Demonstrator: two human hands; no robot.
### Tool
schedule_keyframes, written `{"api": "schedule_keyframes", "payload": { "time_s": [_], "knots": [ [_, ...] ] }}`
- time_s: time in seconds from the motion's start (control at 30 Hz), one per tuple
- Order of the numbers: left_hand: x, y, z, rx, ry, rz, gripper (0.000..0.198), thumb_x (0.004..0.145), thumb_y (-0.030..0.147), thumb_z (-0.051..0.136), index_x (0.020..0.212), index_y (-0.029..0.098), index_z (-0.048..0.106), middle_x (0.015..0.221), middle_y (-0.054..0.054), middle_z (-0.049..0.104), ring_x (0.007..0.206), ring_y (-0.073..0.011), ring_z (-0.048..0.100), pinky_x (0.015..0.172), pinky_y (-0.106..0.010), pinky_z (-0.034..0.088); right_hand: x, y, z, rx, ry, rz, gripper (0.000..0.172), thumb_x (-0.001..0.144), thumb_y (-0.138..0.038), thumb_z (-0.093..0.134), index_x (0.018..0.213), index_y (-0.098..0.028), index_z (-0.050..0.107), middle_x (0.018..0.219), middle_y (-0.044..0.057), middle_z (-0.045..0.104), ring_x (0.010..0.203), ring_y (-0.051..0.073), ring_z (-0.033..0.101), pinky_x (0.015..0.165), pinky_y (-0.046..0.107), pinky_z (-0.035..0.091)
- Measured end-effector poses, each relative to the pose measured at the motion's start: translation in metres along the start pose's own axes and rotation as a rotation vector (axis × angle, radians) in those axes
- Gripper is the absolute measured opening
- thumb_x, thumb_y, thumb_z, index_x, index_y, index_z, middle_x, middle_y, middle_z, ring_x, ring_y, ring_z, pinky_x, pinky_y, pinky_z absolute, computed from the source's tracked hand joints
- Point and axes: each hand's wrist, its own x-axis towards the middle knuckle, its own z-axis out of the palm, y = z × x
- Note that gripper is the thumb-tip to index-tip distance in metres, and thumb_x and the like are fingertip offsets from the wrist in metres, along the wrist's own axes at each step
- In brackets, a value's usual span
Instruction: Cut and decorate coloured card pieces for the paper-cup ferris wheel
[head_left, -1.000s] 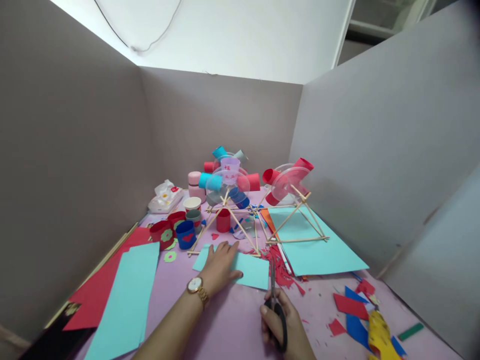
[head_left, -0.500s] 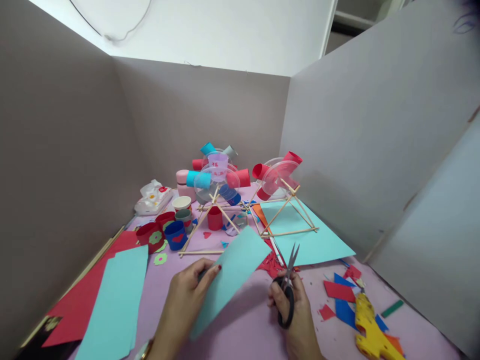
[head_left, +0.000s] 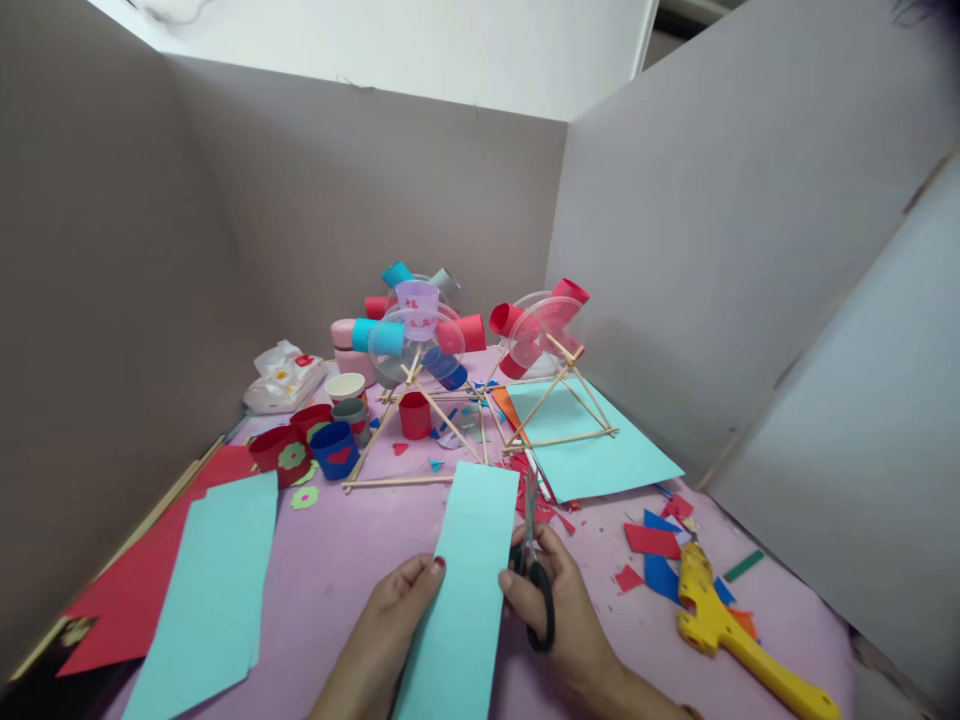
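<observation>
A long strip of light-blue paper (head_left: 466, 590) stands upright-tilted before me. My left hand (head_left: 401, 610) pinches its left edge between thumb and fingers. In my right hand (head_left: 555, 605) are black-handled scissors (head_left: 541, 610), their blades pointing away from me along the strip's right edge. The right thumb tip lies at that same edge; whether it presses on the paper I cannot tell. To the left, more light-blue paper strips (head_left: 210, 590) lie on red paper (head_left: 112, 605).
Behind are stick frames with wheels of paper cups (head_left: 416, 325) and red tubes (head_left: 540, 335). Decorated cups (head_left: 334, 450) stand left. A large light-blue sheet (head_left: 600, 460) lies right, near a yellow glue gun (head_left: 720, 625) and paper scraps (head_left: 652, 540). Grey partitions (head_left: 360, 190) enclose the table.
The light-blue strip has turned from slanting right to nearly straight ahead. My right hand, with the scissors, has come left to its edge. The view has shifted a little.
</observation>
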Motion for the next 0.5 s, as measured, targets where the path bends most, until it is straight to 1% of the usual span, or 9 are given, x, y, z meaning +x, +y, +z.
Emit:
{"api": "schedule_keyframes", "payload": {
  "time_s": [0.07, 0.13, 0.2, 0.23, 0.3, 0.37, 0.4, 0.43, 0.5],
  "knots": [
    [-0.001, -0.001, 0.003, -0.026, -0.06, -0.066, 0.029, 0.068, 0.04, 0.07, 0.079, 0.013, 0.064, 0.061, -0.001, 0.066, 0.048, -0.0097, 0.053, 0.048, -0.019, 0.042, 0.001, 0.0, -0.002, 0.005, 0.05, 0.013, 0.031, 0.072, -0.032, 0.071, 0.089, -0.02, 0.048, 0.072, -0.003, 0.058, 0.062, 0.01, 0.051, 0.058, 0.021, 0.041],
    [-0.001, -0.002, 0.004, -0.044, -0.093, -0.087, 0.031, 0.069, 0.041, 0.069, 0.08, 0.012, 0.065, 0.056, -0.001, 0.065, 0.044, -0.0095, 0.052, 0.046, -0.019, 0.042, 0.003, 0.0, -0.004, -0.01, 0.105, 0.042, 0.031, 0.071, -0.033, 0.071, 0.088, -0.02, 0.047, 0.068, -0.005, 0.056, 0.056, 0.009, 0.049, 0.054, 0.02, 0.04],
    [-0.001, -0.002, 0.004, -0.064, -0.043, -0.045, 0.031, 0.07, 0.043, 0.067, 0.079, 0.013, 0.065, 0.053, 0.0, 0.065, 0.042, -0.0107, 0.052, 0.045, -0.021, 0.043, 0.002, -0.001, -0.006, -0.024, 0.131, 0.086, 0.033, 0.072, -0.034, 0.07, 0.089, -0.021, 0.045, 0.063, -0.006, 0.055, 0.051, 0.009, 0.048, 0.051, 0.019, 0.038],
    [-0.001, -0.001, 0.003, -0.068, 0.021, -0.002, 0.03, 0.071, 0.043, 0.066, 0.078, 0.014, 0.065, 0.053, 0.0, 0.065, 0.043, -0.0119, 0.054, 0.046, -0.022, 0.044, 0.001, -0.001, -0.006, -0.024, 0.122, 0.104, 0.033, 0.074, -0.036, 0.068, 0.09, -0.021, 0.044, 0.062, -0.006, 0.056, 0.051, 0.009, 0.049, 0.051, 0.019, 0.038],
    [0.0, 0.001, -0.001, -0.076, 0.25, 0.09, 0.023, 0.071, 0.039, 0.066, 0.074, 0.016, 0.066, 0.061, -0.001, 0.068, 0.055, -0.0158, 0.061, 0.054, -0.024, 0.048, -0.003, -0.002, -0.005, -0.01, 0.055, 0.127, 0.032, 0.078, -0.042, 0.061, 0.092, -0.02, 0.043, 0.061, -0.005, 0.057, 0.05, 0.009, 0.05, 0.051, 0.019, 0.036],
    [0.001, 0.005, -0.006, -0.098, 0.511, 0.171, 0.014, 0.073, 0.033, 0.065, 0.077, 0.019, 0.067, 0.082, -0.002, 0.072, 0.082, -0.0202, 0.065, 0.073, -0.028, 0.05, -0.01, -0.002, -0.003, 0.014, -0.111, 0.169, 0.038, 0.079, -0.054, 0.055, 0.091, -0.02, 0.042, 0.061, -0.003, 0.058, 0.046, 0.009, 0.05, 0.047, 0.019, 0.033],
    [0.002, 0.006, -0.009, -0.113, 0.607, 0.196, 0.012, 0.074, 0.03, 0.063, 0.08, 0.02, 0.067, 0.095, -0.003, 0.072, 0.097, -0.0211, 0.062, 0.083, -0.03, 0.047, -0.014, -0.001, -0.001, 0.031, -0.211, 0.211, 0.045, 0.076, -0.061, 0.053, 0.09, -0.02, 0.043, 0.059, -0.002, 0.058, 0.044, 0.009, 0.05, 0.044, 0.019, 0.031],
    [0.003, 0.007, -0.011, -0.13, 0.667, 0.205, 0.013, 0.076, 0.028, 0.062, 0.084, 0.02, 0.067, 0.106, -0.003, 0.069, 0.109, -0.0213, 0.056, 0.092, -0.031, 0.043, -0.018, 0.0, 0.0, 0.047, -0.308, 0.267, 0.053, 0.071, -0.068, 0.052, 0.089, -0.019, 0.044, 0.056, -0.002, 0.057, 0.042, 0.009, 0.049, 0.043, 0.019, 0.029],
    [0.004, 0.008, -0.017, -0.155, 0.7, 0.213, 0.017, 0.078, 0.03, 0.058, 0.089, 0.02, 0.066, 0.117, -0.004, 0.064, 0.12, -0.0212, 0.048, 0.101, -0.034, 0.035, -0.025, 0.003, 0.003, 0.068, -0.441, 0.396, 0.065, 0.059, -0.077, 0.052, 0.086, -0.018, 0.047, 0.053, -0.002, 0.054, 0.044, 0.01, 0.047, 0.044, 0.019, 0.029]
  ]
}}
